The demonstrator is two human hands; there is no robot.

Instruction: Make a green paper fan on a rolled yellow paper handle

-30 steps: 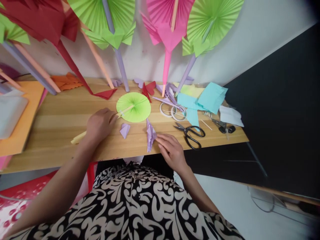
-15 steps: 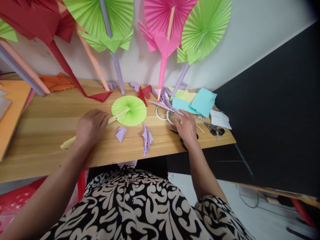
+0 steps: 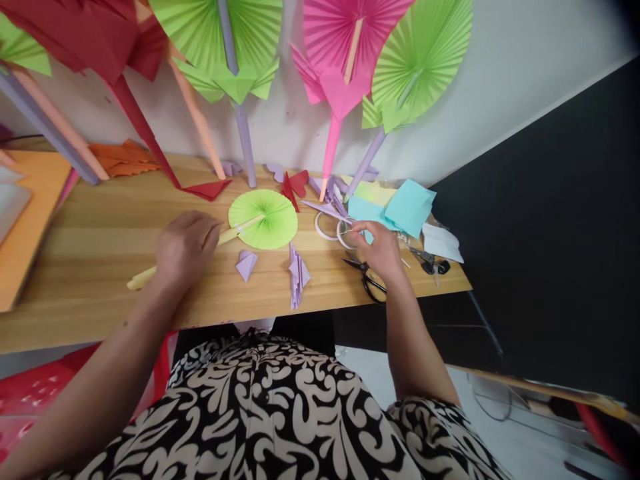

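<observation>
A round green pleated paper fan (image 3: 263, 219) lies flat on the wooden table (image 3: 100, 227), its pale yellow stick (image 3: 143, 277) running out to the left. My left hand (image 3: 184, 250) rests closed over that stick. My right hand (image 3: 381, 250) is curled at a white tape ring (image 3: 345, 233), fingers pinching its rim. A second tape ring (image 3: 323, 227) lies beside it. Black scissors (image 3: 367, 279) sit just under my right hand. Two folded purple paper pieces (image 3: 247, 263) (image 3: 297, 275) lie between my hands.
Large green, pink and red paper fans on sticks (image 3: 345, 60) lean against the white wall. Cyan sheets (image 3: 400, 207), red hearts (image 3: 295, 183) and orange folded paper (image 3: 123, 160) lie along the back. An orange tray (image 3: 30, 220) sits at the left. The table edge runs close to my body.
My right hand moved from the purple folded piece at the front edge to the tape rings and has closed on one. My left hand stayed on the stick.
</observation>
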